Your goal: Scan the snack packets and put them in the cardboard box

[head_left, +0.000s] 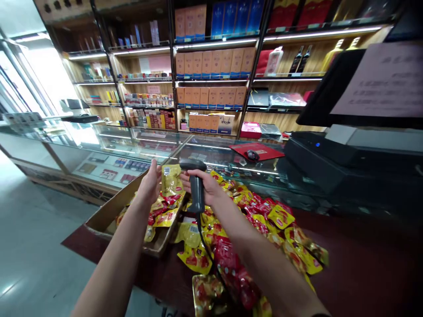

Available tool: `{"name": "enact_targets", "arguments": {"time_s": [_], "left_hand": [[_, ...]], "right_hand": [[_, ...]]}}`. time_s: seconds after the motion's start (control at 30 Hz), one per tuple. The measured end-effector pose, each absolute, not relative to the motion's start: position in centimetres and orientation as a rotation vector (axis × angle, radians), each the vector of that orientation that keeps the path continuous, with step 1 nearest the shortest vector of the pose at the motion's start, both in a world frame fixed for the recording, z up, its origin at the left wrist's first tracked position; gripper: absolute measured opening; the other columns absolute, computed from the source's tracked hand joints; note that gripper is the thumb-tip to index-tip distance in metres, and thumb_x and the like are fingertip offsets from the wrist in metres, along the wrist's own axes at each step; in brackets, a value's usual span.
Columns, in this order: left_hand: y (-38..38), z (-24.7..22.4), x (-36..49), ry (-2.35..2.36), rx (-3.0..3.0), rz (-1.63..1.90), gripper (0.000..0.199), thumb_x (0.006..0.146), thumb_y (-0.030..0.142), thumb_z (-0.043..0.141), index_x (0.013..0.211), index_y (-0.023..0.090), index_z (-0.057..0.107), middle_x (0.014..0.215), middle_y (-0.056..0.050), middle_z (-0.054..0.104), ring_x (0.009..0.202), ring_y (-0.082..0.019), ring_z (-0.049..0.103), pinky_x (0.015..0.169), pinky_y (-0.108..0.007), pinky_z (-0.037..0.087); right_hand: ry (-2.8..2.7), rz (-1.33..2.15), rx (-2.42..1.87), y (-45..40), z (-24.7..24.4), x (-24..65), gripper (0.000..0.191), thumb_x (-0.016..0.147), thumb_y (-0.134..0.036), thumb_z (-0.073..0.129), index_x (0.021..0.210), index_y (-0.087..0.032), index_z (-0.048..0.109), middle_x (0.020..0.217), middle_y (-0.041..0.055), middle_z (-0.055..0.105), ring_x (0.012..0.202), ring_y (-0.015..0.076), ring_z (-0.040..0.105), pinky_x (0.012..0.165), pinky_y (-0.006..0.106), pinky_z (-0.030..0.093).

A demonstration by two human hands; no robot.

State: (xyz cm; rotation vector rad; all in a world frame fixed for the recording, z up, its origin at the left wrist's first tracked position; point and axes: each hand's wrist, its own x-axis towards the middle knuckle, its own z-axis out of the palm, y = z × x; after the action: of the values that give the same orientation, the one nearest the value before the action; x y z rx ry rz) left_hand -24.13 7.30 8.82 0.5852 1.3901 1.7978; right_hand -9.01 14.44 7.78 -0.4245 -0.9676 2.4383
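Note:
My left hand (151, 182) grips the edge of a yellow snack packet (172, 180), whose printed label with a barcode faces me. In my right hand (205, 185) is a black handheld barcode scanner (197, 193), its head close beside the packet and its cord (206, 246) trailing down. Below my left hand, an open cardboard box (109, 215) holds red and yellow packets. To the right of it, a heap of similar packets (280, 216) spreads over the dark red counter. A gold-edged packet (208, 293) lies at the near edge.
Glass display counters (142, 147) run behind the heap. A mouse (252, 155) rests on a red pad (267, 151). At right stand a black machine (324, 154) and a screen with a paper sheet (380, 83) on it. Shelves of boxes (214, 64) and bottles line the wall.

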Motion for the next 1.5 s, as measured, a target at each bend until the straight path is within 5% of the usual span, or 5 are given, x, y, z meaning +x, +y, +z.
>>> {"name": "enact_targets", "arguments": {"time_s": [0.2, 0.6, 1.03, 1.3, 1.5], "left_hand": [[6.0, 8.0, -27.8, 1.561, 0.456, 1.886, 0.056, 0.085, 0.059, 0.046, 0.112, 0.012, 0.061, 0.126, -0.016, 0.057, 0.124, -0.024, 0.048, 0.100, -0.036, 0.039], [10.7, 4.2, -16.0, 1.300, 0.632, 1.474, 0.061, 0.088, 0.060, 0.037, 0.121, 0.013, 0.059, 0.133, -0.018, 0.054, 0.127, -0.025, 0.047, 0.104, -0.036, 0.036], [10.0, 1.0, -10.7, 1.971, 1.557, 1.074, 0.022, 0.052, 0.036, 0.083, 0.065, 0.025, 0.070, 0.075, -0.010, 0.066, 0.099, -0.035, 0.058, 0.086, -0.037, 0.041], [11.5, -0.3, -9.3, 1.940, 1.747, 0.818, 0.033, 0.046, 0.019, 0.082, 0.076, 0.026, 0.071, 0.078, -0.009, 0.065, 0.089, -0.035, 0.060, 0.085, -0.040, 0.039], [13.4, 0.0, -9.2, 1.764, 1.636, 1.044, 0.040, 0.049, 0.019, 0.078, 0.088, 0.028, 0.072, 0.074, -0.005, 0.067, 0.081, -0.027, 0.060, 0.077, -0.033, 0.040]], "right_hand": [[-1.024, 2.358, -0.727, 13.2, 8.0, -13.0, 0.007, 0.075, -0.021, 0.063, 0.075, -0.014, 0.063, 0.064, 0.0015, 0.061, 0.052, 0.0093, 0.054, 0.052, 0.019, 0.047], [-0.870, 2.183, -0.873, 15.2, 5.2, -0.2, 0.008, 0.075, -0.020, 0.060, 0.079, -0.013, 0.063, 0.080, 0.0064, 0.069, 0.070, 0.0134, 0.065, 0.063, 0.023, 0.053], [-0.769, 2.114, -1.078, 16.0, -0.1, 7.4, 0.009, 0.072, -0.016, 0.065, 0.080, -0.011, 0.065, 0.076, 0.0066, 0.070, 0.071, 0.0129, 0.067, 0.068, 0.023, 0.055], [-0.735, 2.088, -1.032, 16.6, -0.6, 6.8, 0.010, 0.071, -0.015, 0.066, 0.080, -0.012, 0.063, 0.071, 0.0037, 0.067, 0.066, 0.0126, 0.064, 0.060, 0.024, 0.055], [-0.520, 2.147, -0.770, 17.9, 1.2, 8.2, 0.007, 0.080, -0.013, 0.053, 0.080, -0.011, 0.060, 0.091, 0.0125, 0.070, 0.086, 0.0183, 0.068, 0.077, 0.035, 0.057]]}}
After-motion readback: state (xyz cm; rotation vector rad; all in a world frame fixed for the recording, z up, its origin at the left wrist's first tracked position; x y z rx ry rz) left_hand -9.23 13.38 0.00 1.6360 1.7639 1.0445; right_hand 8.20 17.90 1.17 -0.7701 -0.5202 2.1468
